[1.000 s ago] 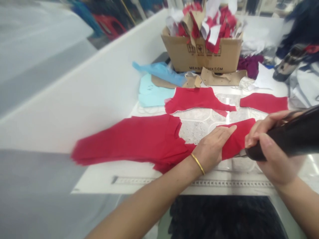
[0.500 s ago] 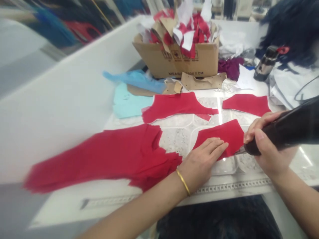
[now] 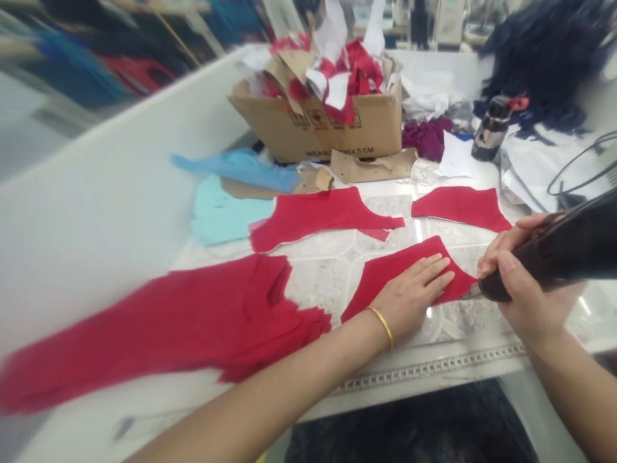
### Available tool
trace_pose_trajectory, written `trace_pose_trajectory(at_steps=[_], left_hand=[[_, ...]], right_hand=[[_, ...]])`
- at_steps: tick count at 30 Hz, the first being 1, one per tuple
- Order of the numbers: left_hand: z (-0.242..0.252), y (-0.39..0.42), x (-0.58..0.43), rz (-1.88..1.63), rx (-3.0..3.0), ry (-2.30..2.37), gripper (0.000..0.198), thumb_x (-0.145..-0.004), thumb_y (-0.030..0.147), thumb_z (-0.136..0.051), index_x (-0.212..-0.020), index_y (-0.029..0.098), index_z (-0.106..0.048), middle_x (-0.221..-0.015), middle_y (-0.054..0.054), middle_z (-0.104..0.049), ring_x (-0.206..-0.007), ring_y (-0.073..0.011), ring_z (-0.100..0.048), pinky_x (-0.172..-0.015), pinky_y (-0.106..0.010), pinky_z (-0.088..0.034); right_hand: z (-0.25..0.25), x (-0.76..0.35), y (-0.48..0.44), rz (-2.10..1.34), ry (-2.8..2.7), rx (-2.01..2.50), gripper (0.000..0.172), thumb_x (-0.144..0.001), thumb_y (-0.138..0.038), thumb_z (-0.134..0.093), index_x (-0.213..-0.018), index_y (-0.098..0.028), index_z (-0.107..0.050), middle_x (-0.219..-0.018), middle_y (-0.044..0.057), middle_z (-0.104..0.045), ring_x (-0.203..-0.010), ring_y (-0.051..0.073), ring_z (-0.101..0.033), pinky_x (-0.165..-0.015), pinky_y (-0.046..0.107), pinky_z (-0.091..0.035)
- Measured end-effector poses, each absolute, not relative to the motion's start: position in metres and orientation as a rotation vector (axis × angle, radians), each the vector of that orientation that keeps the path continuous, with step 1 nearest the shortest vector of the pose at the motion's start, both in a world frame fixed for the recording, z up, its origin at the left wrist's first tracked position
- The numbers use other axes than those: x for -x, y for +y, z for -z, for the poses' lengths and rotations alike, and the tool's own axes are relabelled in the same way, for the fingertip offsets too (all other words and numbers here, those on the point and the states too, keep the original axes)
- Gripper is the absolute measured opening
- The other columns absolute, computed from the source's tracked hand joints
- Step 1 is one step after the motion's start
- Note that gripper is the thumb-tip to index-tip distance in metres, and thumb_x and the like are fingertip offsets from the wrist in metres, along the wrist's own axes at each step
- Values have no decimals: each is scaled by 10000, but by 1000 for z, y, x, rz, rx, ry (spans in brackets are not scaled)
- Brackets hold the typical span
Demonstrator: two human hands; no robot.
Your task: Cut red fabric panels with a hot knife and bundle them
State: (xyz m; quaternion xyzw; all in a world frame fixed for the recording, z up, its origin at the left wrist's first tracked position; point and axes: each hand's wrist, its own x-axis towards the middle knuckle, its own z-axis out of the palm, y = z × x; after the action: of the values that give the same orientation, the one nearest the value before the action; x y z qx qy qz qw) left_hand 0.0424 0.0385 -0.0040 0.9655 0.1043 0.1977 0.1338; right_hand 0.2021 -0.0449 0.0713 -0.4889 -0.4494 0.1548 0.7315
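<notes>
- While the left hand lies palm down with its fingers stretched out, it rests on a red fabric piece and grips nothing; a yellow bracelet circles that wrist.
- Seen from the same head camera, the right hand is closed around a thick black tool, its thumb on the near side.
- The tool's narrow tip points at the piece's right end; whether it touches the cloth, I cannot tell.
- That piece lies flat on the pale worktop, to the right of a long red fabric stack with jagged edges.
- Beyond them lie a wide red panel and, farther right, a smaller red panel.
- Along the near edge runs a measuring strip, its figures too blurred to read.
- At the back stands a cardboard box heaped with red, white and brown scraps.
- Left of it, a blue sheet partly covers a turquoise sheet; to its right is maroon cloth.
</notes>
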Motion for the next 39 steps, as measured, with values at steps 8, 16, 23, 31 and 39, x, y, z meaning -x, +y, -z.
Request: trace_pose_trajectory(at_steps=[8, 16, 23, 31, 39], left_hand=[[3, 41, -40, -593, -2778, 287, 582, -892, -35, -417, -1434, 168, -471, -1503, -153, -538, -1474, -247, -419, -1195, -489, -426], [2, 42, -40, -588, -2763, 290, 560, -912, -34, -394, -1429, 159, -490, -1512, -152, -529, -1457, -255, -444, -1184, -496, -439], [-1, 42, -39, -573, -2779, 308, 545, -920, -29, -385, -1416, 153, -514, -1510, -137, -535, -1455, -246, -447, -1173, -467, -453], [2, 42, -37, -559, -2757, 336, 620, -890, -44, -382, -1454, 190, -487, -1534, -110, -513, -1464, -240, -434, -1174, -472, -452], [-16, 43, -28, -703, -2889, 396, 477, -924, -1, -362, -1318, 139, -591, -1371, -138, -627, -1308, -273, -575, -1045, -441, -571]], right_hand=[[-67, -207, -43, -301, -997, 1132, 247, -824, -234, -689, -1032, -240, -557, -852, 5, -612, -747, 194, -674, -725, 392, -606], [-74, -213, -46, -332, -980, 1069, 289, -815, -160, -670, -1060, -253, -547, -799, -28, -568, -633, 157, -621, -598, 337, -564], [-82, -232, -53, -310, -1002, 1079, 298, -828, -146, -664, -1082, -250, -546, -685, -67, -555, -525, 139, -596, -493, 290, -513], [-82, -239, -58, -294, -970, 1089, 319, -813, -119, -680, -1078, -247, -556, -681, -69, -594, -515, 136, -597, -482, 283, -512], [-75, -242, -58, -274, -943, 1110, 222, -827, -134, -691, -992, -232, -579, -690, -63, -620, -538, 130, -607, -529, 279, -532]])
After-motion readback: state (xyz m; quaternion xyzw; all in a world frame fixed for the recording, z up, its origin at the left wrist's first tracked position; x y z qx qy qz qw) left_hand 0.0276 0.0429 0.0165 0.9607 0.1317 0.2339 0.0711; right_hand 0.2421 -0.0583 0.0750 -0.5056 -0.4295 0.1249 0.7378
